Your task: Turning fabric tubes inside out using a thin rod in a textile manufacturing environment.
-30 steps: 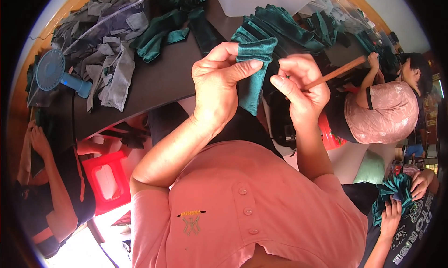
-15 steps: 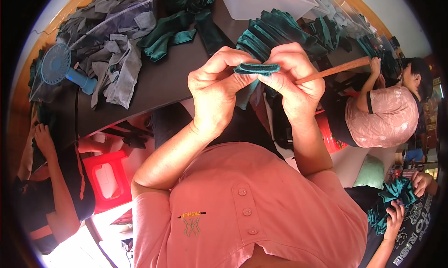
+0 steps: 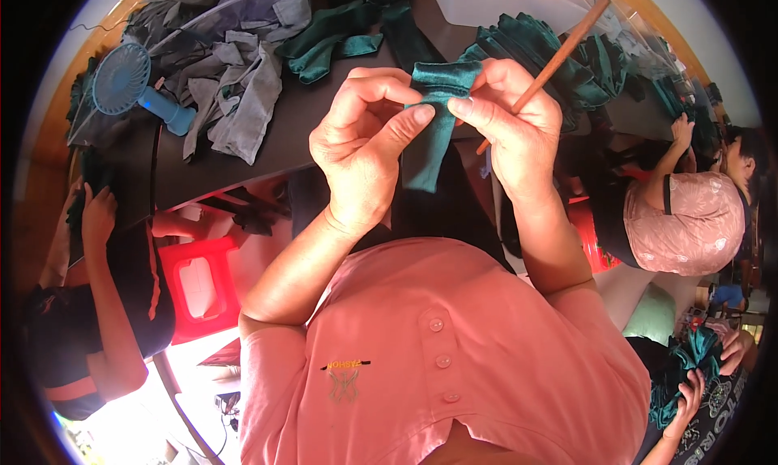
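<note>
in r hand [image 3: 523,137]: 1 grn strip [image 3: 438,127], 1 stick [image 3: 562,53].

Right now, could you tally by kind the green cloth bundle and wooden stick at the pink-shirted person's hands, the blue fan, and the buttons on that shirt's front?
Green cloth bundle: 1
Wooden stick: 1
Blue fan: 1
Shirt buttons: 3
Total: 6

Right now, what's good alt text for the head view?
The wearer's right hand pinches a folded green fabric strip and holds a brown stick; the left hand touches the strip's edge. Grey fabric pieces and more green fabric lie on a dark table ahead; other people are at both sides.
</note>
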